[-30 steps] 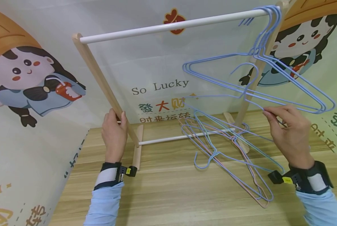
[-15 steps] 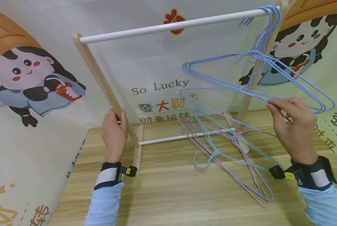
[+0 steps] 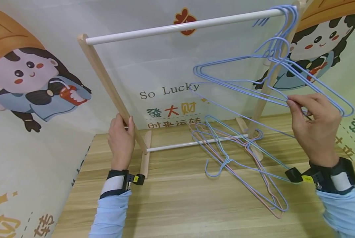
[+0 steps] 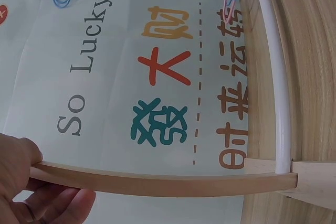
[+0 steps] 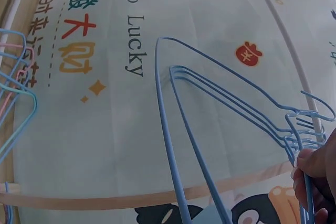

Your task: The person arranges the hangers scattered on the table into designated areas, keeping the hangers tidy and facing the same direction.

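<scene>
My left hand (image 3: 121, 142) grips the left wooden post (image 4: 168, 186) of a clothes rack, thumb on one side and fingers on the other. At the right, my right hand (image 3: 318, 127) pinches a blue wire hanger (image 5: 220, 66) by its right shoulder. The hook of this hanger overlaps the necks of several blue hangers (image 3: 222, 61) in the head view, below the rack's white top rail (image 3: 177, 28). Those hang bunched at the rail's right end. The held hanger's lower right corner is hidden behind my right hand.
Blue, pink and greenish hangers lie tangled in a pile (image 3: 226, 161) on the wood-grain table (image 3: 177, 205), partly over the rack's white lower rail (image 3: 177, 145). A printed backdrop (image 3: 153, 72) stands close behind the rack.
My right hand has moved up and slightly right with the blue hanger, raising its hook from below the hanging hangers' necks to beside their hooks. The left hand keeps its grip.
</scene>
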### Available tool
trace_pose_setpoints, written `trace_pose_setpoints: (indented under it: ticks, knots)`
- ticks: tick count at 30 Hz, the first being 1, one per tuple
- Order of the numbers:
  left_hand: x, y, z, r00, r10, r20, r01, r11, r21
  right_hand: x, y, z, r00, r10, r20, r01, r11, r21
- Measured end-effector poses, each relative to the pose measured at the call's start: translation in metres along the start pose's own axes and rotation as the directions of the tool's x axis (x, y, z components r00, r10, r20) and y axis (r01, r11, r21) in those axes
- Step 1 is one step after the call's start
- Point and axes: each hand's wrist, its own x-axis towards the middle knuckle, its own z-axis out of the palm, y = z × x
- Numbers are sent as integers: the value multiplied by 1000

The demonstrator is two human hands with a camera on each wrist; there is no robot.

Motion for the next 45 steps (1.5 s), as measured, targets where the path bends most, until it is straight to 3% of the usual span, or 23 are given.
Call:
trace_pose_setpoints:
  ticks: [20, 30, 45]
  knots:
    - [-1, -1, 2, 1000, -2, 3, 2, 1000, 0, 38, -6, -5, 999, -17, -36, 15, 997, -74]
    - [-1, -1, 2, 1000, 12, -9, -12, 1000, -2, 61, -9, -8, 999, -44, 16, 46, 989, -144]
    - [-1, 0, 1, 1000, 14, -19, -14, 1000, -5, 79, -12, -4, 997, -68, 47, 74, 987, -145]
